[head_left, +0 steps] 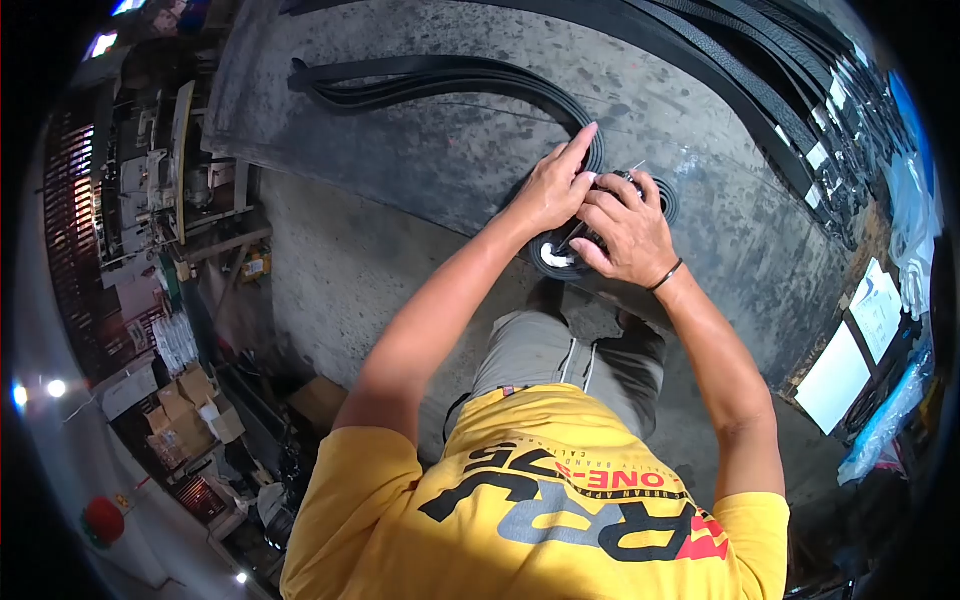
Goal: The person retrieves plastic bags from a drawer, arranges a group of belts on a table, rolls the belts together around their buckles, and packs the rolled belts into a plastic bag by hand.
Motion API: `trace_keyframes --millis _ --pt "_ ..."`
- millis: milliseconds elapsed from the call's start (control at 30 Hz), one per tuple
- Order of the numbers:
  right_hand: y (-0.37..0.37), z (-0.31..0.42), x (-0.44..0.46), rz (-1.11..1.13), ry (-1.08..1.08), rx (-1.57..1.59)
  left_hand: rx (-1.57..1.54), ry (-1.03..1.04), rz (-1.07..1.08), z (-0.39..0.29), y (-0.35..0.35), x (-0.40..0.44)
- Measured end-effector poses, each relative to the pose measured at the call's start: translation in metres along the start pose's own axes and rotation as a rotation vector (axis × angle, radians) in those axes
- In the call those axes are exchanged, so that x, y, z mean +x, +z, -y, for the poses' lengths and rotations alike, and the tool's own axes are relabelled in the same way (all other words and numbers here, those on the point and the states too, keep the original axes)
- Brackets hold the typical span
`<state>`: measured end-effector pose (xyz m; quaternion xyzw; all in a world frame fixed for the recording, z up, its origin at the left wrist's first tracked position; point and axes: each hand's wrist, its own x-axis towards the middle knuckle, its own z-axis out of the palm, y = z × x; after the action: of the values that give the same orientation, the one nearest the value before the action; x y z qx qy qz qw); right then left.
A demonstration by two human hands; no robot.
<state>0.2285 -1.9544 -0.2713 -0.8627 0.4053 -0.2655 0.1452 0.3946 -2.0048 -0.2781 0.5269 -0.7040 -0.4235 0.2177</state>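
Note:
A bundle of long black straps (430,75) lies along the worktable and curves down to my hands. My left hand (553,192) is on the curved part of the bundle, index finger stretched along it, thumb beside my right fingers; its other fingers are mostly hidden. My right hand (632,225), a dark band on its wrist, has its fingers curled over something dark, mostly hidden, with a thin rod-like part showing. Below them a round black coil (562,272) surrounds a white patch (556,257). Another black coil (671,200) shows behind my right hand.
The dark, worn worktable (700,190) has its near edge before me. More black straps (740,85) with white tags run along the far right. White sheets (835,378) and clear plastic (890,415) lie at right. Cardboard boxes (185,415) and machinery stand at left.

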Motion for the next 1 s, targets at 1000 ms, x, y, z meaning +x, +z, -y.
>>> trace_keyframes --millis 1000 --pt "0.045 0.06 -0.053 -0.866 1.118 0.767 0.148 0.166 0.082 -0.009 0.02 0.007"
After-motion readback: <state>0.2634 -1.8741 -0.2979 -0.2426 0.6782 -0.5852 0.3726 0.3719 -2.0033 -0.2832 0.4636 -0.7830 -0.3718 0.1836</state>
